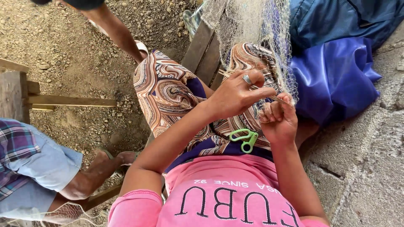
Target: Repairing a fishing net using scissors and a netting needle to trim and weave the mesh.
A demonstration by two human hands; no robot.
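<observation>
I'm sitting and working a pale fishing net that is hanging down just past my fingertips and draping over my lap. My left hand is curling over the net edge, forefinger stretched out, thumb and other fingers pressing a thin pale netting needle that is running across under my palm toward my other hand; there's a ring on one finger. My right hand is closing into a loose fist just beside the left, pinching the net's lower edge and the needle tip between thumb and fingers. Green scissors are lying unused on my lap, right below both hands. Judging by this, mending is mid-stitch: one mesh is being tied, the scissors aren't picked up, and most of the net above my hands is waiting. How much is already repaired, I can't tell. Blue fabric is bunching beyond my right hand; another person's leg is off past my left elbow.
</observation>
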